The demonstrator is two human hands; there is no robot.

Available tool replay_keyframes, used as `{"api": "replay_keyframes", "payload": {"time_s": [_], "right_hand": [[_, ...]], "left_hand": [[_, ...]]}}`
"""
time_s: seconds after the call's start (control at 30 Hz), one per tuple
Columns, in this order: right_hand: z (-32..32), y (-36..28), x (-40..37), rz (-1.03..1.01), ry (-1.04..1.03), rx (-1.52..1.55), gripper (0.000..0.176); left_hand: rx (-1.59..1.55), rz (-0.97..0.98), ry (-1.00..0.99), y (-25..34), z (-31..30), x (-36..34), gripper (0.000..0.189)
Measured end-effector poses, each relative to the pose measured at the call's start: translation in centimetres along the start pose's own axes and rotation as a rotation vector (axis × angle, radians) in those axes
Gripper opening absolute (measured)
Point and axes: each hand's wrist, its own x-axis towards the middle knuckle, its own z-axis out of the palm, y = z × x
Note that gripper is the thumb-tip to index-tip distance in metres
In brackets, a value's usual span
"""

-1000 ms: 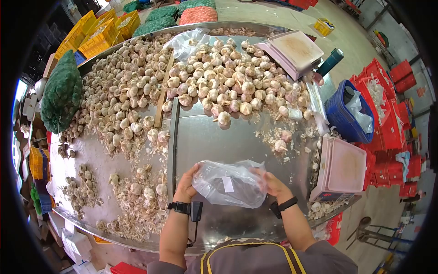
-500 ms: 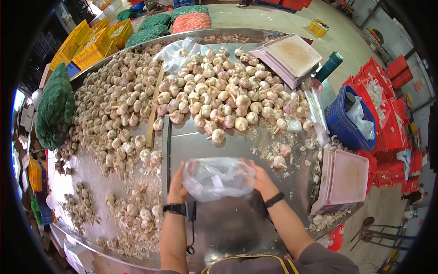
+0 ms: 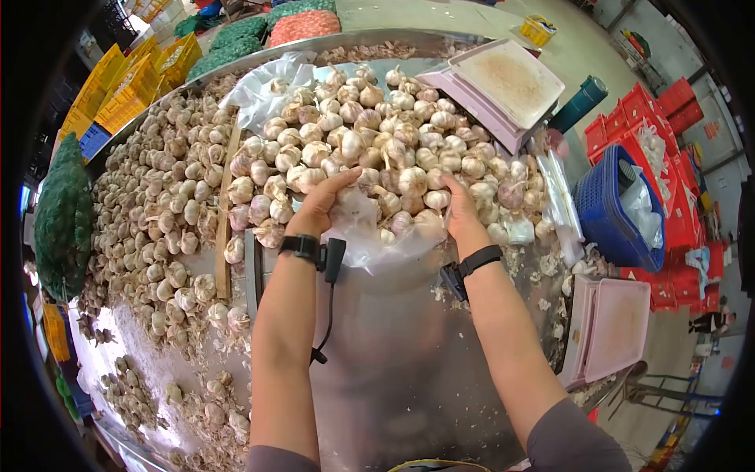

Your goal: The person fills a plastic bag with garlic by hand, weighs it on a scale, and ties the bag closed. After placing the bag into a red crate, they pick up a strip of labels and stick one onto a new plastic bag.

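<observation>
A clear plastic bag [image 3: 376, 250] is stretched between my two hands at the near edge of a heap of garlic bulbs [image 3: 397, 134]. My left hand [image 3: 321, 206] grips the bag's left side, thumb and fingers reaching toward the bulbs. On the other side, my right hand [image 3: 462, 211] has hold of the bag's right edge, fingertips right at the garlic. The bag's mouth faces the heap, and several bulbs lie at or within it. Parts of the fingers are hidden behind the plastic and bulbs.
A wooden strip [image 3: 228, 212] divides off more garlic on the left. Two scales [image 3: 503, 82] stand on the table's right side, near a blue basket [image 3: 617, 206] and a stack of flat plastic bags [image 3: 560, 200]. A green net sack [image 3: 61, 220] stands at far left.
Both hands have moved forward with the plastic bag, from over the bare metal to the garlic heap. The bag's mouth now meets the bulbs. The view has shifted slightly.
</observation>
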Motion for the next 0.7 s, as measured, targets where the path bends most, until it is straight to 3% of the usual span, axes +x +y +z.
{"api": "replay_keyframes", "payload": {"time_s": [0.03, 0.1, 0.13, 0.17, 0.23, 0.43, 0.57, 0.63, 0.7], "right_hand": [[-0.6, -0.2, -0.4, 0.003, 0.007, 0.007, 0.043], [-1.5, -1.1, -2.0, -0.044, -0.329, -0.042, 0.037], [-0.3, -2.3, -4.7, -0.187, -0.378, -0.026, 0.026], [-0.2, -3.1, -6.6, -0.187, -0.380, -0.025, 0.026], [-1.0, -4.7, -9.8, -0.172, -0.386, 0.098, 0.022], [-3.8, -10.0, -20.9, -0.165, -0.499, -0.139, 0.028], [-7.5, -9.3, -28.4, -0.153, -0.583, -0.171, 0.023], [-10.5, -7.5, -29.8, -0.055, -0.513, -0.304, 0.020], [-13.0, -6.3, -31.5, 0.145, -0.479, -0.629, 0.019]], "left_hand": [[-0.042, 0.017, -0.070, 0.5, 0.3, -1.3, 0.039], [-0.107, 0.032, -0.074, 1.6, 1.4, -5.3, 0.034], [-0.182, 0.055, -0.076, 1.9, 2.0, -7.4, 0.030], [-0.181, 0.056, -0.076, 1.9, 2.2, -9.1, 0.030], [0.113, 0.131, 0.013, 2.1, 2.1, -12.6, 0.025], [0.343, 0.292, 0.215, 2.2, 3.6, -25.3, 0.021], [0.514, 0.490, 0.282, -3.2, 5.1, -31.4, 0.019], [0.642, 0.456, 0.346, -7.7, 4.1, -32.2, 0.018], [0.715, 0.414, 0.360, -10.1, 4.8, -32.9, 0.018]]}}
